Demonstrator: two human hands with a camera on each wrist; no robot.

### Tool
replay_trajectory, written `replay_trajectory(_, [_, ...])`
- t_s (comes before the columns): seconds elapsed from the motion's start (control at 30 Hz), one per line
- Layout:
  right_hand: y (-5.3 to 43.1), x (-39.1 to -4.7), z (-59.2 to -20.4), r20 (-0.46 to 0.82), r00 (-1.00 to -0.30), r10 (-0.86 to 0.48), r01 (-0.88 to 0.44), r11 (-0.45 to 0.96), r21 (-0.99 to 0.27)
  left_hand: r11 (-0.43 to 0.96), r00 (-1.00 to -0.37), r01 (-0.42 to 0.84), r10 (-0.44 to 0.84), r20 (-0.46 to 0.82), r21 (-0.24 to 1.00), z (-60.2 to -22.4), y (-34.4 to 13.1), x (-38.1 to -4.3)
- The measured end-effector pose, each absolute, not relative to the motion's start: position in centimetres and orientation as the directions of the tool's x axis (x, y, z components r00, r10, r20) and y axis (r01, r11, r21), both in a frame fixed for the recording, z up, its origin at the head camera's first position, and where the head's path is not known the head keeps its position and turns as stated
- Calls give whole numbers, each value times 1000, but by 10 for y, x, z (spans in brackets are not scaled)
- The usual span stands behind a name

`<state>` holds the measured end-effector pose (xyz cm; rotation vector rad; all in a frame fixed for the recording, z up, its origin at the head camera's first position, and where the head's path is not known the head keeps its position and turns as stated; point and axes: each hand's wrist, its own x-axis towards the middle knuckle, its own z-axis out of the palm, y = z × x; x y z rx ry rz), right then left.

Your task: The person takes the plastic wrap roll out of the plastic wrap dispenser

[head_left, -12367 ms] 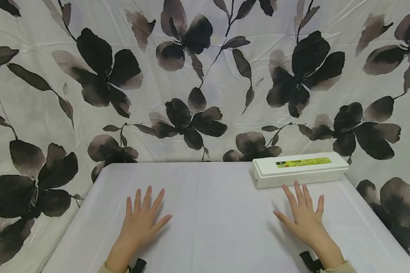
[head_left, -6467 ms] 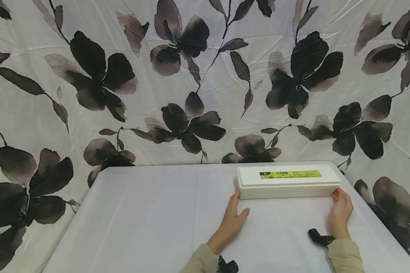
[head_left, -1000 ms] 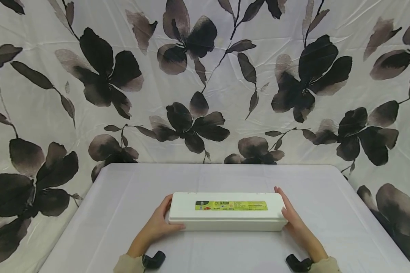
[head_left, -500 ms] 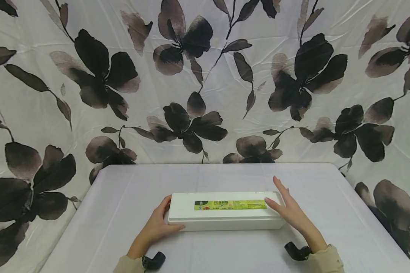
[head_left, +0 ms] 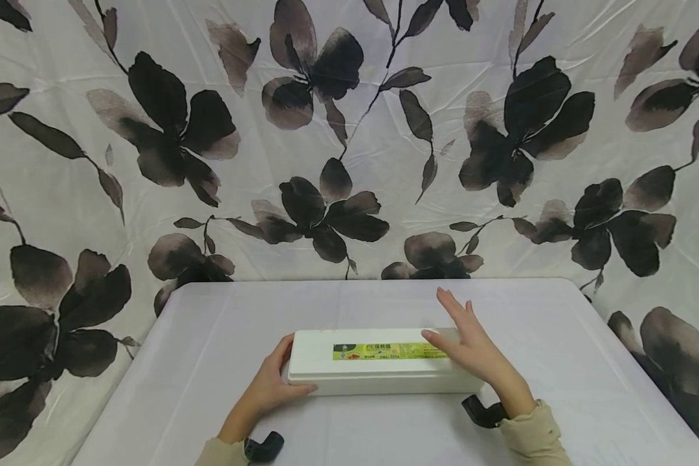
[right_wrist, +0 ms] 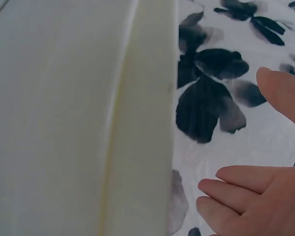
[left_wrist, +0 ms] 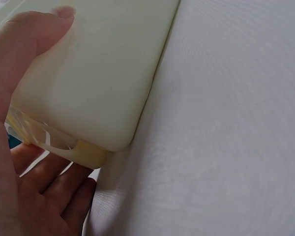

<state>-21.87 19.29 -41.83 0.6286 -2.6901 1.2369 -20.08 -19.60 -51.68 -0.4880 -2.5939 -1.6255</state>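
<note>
A long white cling film box [head_left: 378, 383] with a yellow-green label lies across the middle of the table. My left hand [head_left: 268, 382] grips its left end, thumb on the front wall and fingers round the end. In the left wrist view, the thumb lies on the box wall [left_wrist: 103, 78], and the other fingers [left_wrist: 54, 182] reach around the end, which shows a hollow edge. My right hand [head_left: 472, 343] is over the right end of the lid, fingers spread and holding nothing, hiding part of the label. The right wrist view shows its straight fingers [right_wrist: 236, 196] beside the box edge [right_wrist: 142, 123].
A white cloth covers the table [head_left: 233, 310]. Behind it hangs a pale curtain [head_left: 408, 213] with dark flowers. A black wrist camera [head_left: 264, 446] sits at the left wrist and another black camera [head_left: 482, 412] at the right.
The cling film box came from the table's back right to the middle between both hands. Within the last second my right hand let go of its right end and rose leftward over the lid.
</note>
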Motion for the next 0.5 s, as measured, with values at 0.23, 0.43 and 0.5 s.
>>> replay_trajectory(0.23, [167, -216, -407, 281, -899, -335, -428, 549, -718, 407, -949, 292, 237, 208, 865, -517, -196, -201])
replay_trajectory(0.43, [150, -212, -405, 295, -882, -367, -460, 543, -702, 413, -950, 288, 239, 202, 864, -518, -195, -202])
replay_trajectory(0.5, [146, -211, -406, 303, -872, -384, -479, 548, -685, 411, -949, 289, 240, 203, 865, -519, -195, -202])
